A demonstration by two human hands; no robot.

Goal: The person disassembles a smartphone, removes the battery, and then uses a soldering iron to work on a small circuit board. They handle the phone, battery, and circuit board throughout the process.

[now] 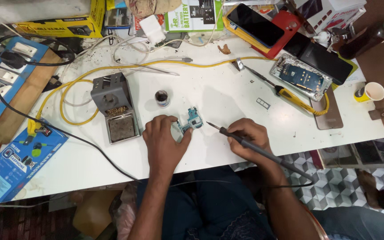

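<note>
My left hand (pixel 164 141) lies flat on the white table (pixel 227 102). Its fingers and thumb are spread a little and press on the edges of a small blue-green board (pixel 191 121). The board sits just past my left fingertips, between my two hands.

My right hand (pixel 250 138) is closed around a dark iron (pixel 245 143), held like a pen. The thin tip of the iron points at the board and stops just beside it. I cannot tell if it touches. The iron's black cord (pixel 245 183) runs back under my right arm, near my lap.

Just beyond my left hand stands a small round pot (pixel 162 98) with dark stuff inside. To the left of my left hand is a grey stand (pixel 114 106) with a dirty sponge tray in front. A yellow cable (pixel 81 91) loops around behind the stand and runs far across the table.

Past my right hand lies a tiny grey tray (pixel 263 103). Farther right is a screwdriver (pixel 285 94) with a yellow grip, and next to it an open phone (pixel 302 76) with its insides showing.

Far left is a blue switch board (pixel 3 84), and near it a blue box (pixel 14 162). At the far edge, well away from both hands, lie a dark phone (pixel 255 24) on a red case, a green and white pack (pixel 194 15) and a small paper cup (pixel 374 91)
</note>
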